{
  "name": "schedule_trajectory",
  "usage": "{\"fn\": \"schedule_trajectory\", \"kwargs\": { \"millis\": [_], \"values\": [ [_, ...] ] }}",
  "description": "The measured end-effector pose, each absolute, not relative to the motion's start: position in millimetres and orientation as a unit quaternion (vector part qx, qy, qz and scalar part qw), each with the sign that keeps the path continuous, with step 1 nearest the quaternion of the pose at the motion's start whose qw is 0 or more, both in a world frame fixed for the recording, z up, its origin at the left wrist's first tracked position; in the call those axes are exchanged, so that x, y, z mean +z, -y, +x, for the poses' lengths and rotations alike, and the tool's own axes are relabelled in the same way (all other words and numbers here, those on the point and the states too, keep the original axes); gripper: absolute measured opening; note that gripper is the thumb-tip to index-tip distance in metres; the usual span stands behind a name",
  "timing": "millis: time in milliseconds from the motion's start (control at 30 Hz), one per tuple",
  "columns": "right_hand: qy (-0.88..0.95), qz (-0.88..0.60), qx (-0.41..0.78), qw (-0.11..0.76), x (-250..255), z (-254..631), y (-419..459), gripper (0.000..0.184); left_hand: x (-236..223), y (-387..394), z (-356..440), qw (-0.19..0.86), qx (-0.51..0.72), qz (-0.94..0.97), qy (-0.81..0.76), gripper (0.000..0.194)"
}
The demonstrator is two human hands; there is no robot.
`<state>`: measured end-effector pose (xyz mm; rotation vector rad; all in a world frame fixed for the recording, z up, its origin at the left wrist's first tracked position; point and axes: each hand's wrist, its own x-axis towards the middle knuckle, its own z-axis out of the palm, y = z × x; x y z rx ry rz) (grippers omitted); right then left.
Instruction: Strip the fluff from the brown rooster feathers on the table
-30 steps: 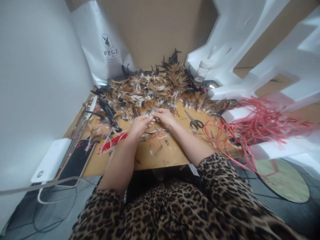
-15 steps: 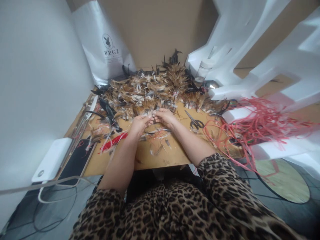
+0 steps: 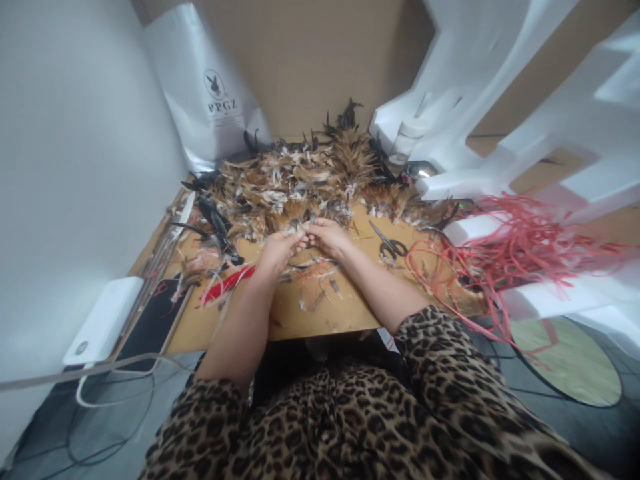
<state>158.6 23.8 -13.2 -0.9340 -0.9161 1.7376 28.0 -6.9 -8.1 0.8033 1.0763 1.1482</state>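
Observation:
My left hand and my right hand meet fingertip to fingertip at the near edge of a big heap of brown, white and black feathers on a cardboard work surface. Both hands are closed in a pinch on a small bunch of feathers held between them. Feather scraps and bits of red string lie on the board right under my hands.
Black scissors lie just right of my right hand. A tangle of red strings spreads at the right over white foam pieces. A red strip, a phone and a white power bank sit at the left; a white bag stands behind.
Almost nothing differs; my hands stay pinched together at the same spot, with only slight finger shifts.

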Motion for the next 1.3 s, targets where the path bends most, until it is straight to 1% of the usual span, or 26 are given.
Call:
{"fn": "schedule_trajectory", "kwargs": {
  "millis": [267, 467, 600, 767, 933, 1133, 1300],
  "values": [
    [0.37, -0.386, 0.702, 0.471, -16, 155, -23, 0.024, -12, 5, 26, 0.64, 0.502, 0.354, -0.462, 0.012],
    [0.369, -0.388, 0.717, 0.447, -10, 158, -23, 0.018, -15, 2, 23, 0.622, 0.511, 0.366, -0.468, 0.016],
    [0.365, -0.377, 0.724, 0.448, -6, 163, -25, 0.014, -17, 0, 19, 0.61, 0.525, 0.358, -0.473, 0.018],
    [0.391, -0.379, 0.7, 0.463, -8, 166, -28, 0.023, -19, -1, 17, 0.602, 0.525, 0.357, -0.483, 0.018],
    [0.409, -0.368, 0.687, 0.474, -9, 165, -28, 0.032, -18, 1, 19, 0.618, 0.507, 0.371, -0.473, 0.022],
    [0.41, -0.379, 0.677, 0.48, -8, 162, -24, 0.035, -13, 4, 23, 0.628, 0.497, 0.367, -0.473, 0.016],
    [0.424, -0.392, 0.656, 0.486, -8, 160, -22, 0.034, -12, 5, 24, 0.628, 0.496, 0.366, -0.475, 0.013]
  ]
}}
